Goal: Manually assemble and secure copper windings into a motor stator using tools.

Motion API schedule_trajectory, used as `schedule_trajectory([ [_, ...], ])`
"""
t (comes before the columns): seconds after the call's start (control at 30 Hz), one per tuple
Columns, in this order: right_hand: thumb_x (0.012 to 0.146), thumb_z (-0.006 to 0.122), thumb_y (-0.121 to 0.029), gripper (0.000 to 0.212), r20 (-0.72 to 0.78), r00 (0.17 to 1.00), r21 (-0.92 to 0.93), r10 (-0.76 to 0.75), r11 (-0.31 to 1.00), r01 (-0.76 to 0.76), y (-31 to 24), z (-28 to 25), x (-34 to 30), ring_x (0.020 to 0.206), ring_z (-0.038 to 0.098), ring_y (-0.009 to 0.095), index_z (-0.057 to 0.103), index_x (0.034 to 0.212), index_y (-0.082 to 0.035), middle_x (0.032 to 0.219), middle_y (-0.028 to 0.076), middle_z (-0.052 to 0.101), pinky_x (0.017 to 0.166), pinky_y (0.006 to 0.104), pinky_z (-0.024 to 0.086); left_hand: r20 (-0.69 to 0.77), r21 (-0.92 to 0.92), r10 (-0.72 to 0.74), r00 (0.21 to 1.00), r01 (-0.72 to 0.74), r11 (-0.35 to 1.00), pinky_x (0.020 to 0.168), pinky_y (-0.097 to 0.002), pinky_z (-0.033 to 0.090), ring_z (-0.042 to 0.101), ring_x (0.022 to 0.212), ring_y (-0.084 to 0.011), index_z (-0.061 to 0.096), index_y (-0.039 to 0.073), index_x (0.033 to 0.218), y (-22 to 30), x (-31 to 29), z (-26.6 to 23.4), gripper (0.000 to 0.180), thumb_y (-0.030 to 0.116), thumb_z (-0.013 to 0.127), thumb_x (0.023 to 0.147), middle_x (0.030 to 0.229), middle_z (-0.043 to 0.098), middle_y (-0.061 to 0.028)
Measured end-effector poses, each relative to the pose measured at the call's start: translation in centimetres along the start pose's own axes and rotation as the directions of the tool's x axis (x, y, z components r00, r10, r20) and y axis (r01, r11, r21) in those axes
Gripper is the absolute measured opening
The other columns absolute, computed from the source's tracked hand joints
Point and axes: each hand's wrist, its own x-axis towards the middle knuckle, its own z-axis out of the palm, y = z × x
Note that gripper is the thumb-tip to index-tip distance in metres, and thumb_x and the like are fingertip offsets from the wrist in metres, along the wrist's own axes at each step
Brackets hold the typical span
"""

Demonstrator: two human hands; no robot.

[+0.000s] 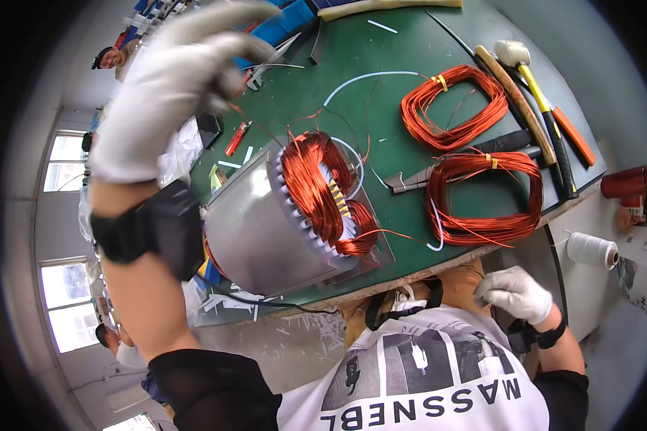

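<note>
A grey cylindrical motor stator [244, 223] lies on its side on the green bench. Orange-red copper windings [313, 190] bulge from its slotted right end, and loose wire ends and a pale sleeve rise from them. My left hand [172, 93], in a white glove, is raised beyond the stator's left side. Its fingers are smeared by motion, and a thin copper wire runs close to them; whether they hold it is unclear. Near the bench's front edge, my gloved right hand [516, 294] is closed in front of my body; anything inside its fingers is hidden.
Two tied copper wire coils [453, 133] [485, 230] lie right of the stator. Scissors [410, 179], a white-headed mallet [512, 54] and other handled tools lie around them. A red-handled tool [237, 138] lies farther left. A white thread spool [592, 250] stands at right. Other people [115, 61] are at left.
</note>
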Motion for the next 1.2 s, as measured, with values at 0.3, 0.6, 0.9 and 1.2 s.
schedule_trajectory([
  [0.3, 0.069, 0.062, -0.003, 0.008, -0.45, 0.864, -0.651, -0.227, 0.745, -0.144, -9.4, -3.8, -1.7, 0.065, 0.059, 0.031, 0.063, 0.076, 0.001, 0.074, 0.014, 0.057, 0.06, 0.0372, 0.047, -0.384, 0.55, 0.541, 0.749, -0.285, 0.785, 0.084, -0.0355, 0.049, 0.063, 0.089, -0.0235, 0.065, 0.002, 0.101, 3.8, -13.3, 8.6, 0.023, 0.012, 0.057, 0.082, 0.097, 0.066, -0.0122],
  [0.6, 0.074, 0.06, -0.001, 0.037, -0.144, 0.918, -0.63, -0.369, 0.75, 0.203, -8.1, -0.3, 7.8, 0.093, 0.061, 0.036, 0.057, 0.112, -0.002, 0.103, 0.017, 0.061, 0.077, 0.0386, 0.051, -0.075, 0.519, 0.757, 0.649, -0.622, 0.586, 0.051, -0.024, 0.04, 0.049, 0.06, -0.0132, 0.064, 0.003, 0.089, 1.0, -12.2, 22.0, 0.023, 0.013, 0.058, 0.069, 0.091, 0.064, -0.0082],
  [0.9, 0.079, 0.052, 0.005, 0.045, -0.039, 0.929, -0.364, -0.368, 0.871, 0.33, -7.1, -0.1, 7.2, 0.09, 0.062, 0.035, 0.05, 0.124, 0.003, 0.099, 0.022, 0.061, 0.081, 0.0363, 0.049, -0.018, 0.714, 0.646, 0.763, -0.443, 0.542, 0.045, -0.0241, 0.031, 0.047, 0.056, -0.0121, 0.065, 0.002, 0.082, 3.1, -10.4, 21.6, 0.022, 0.016, 0.06, 0.067, 0.072, 0.055, -0.0046],
  [1.2, 0.084, 0.055, -0.005, 0.018, -0.335, 0.849, -0.282, -0.409, 0.903, 0.324, -5.5, -0.3, 5.3, 0.07, 0.061, 0.019, 0.061, 0.099, 0.003, 0.078, 0.011, 0.063, 0.067, 0.0293, 0.049, -0.111, 0.69, 0.646, 0.755, -0.41, 0.597, 0.043, -0.0254, 0.029, 0.044, 0.054, -0.0118, 0.066, 0.003, 0.086, 5.1, -9.5, 22.5, 0.019, 0.017, 0.061, 0.073, 0.065, 0.049, -0.0017],
])
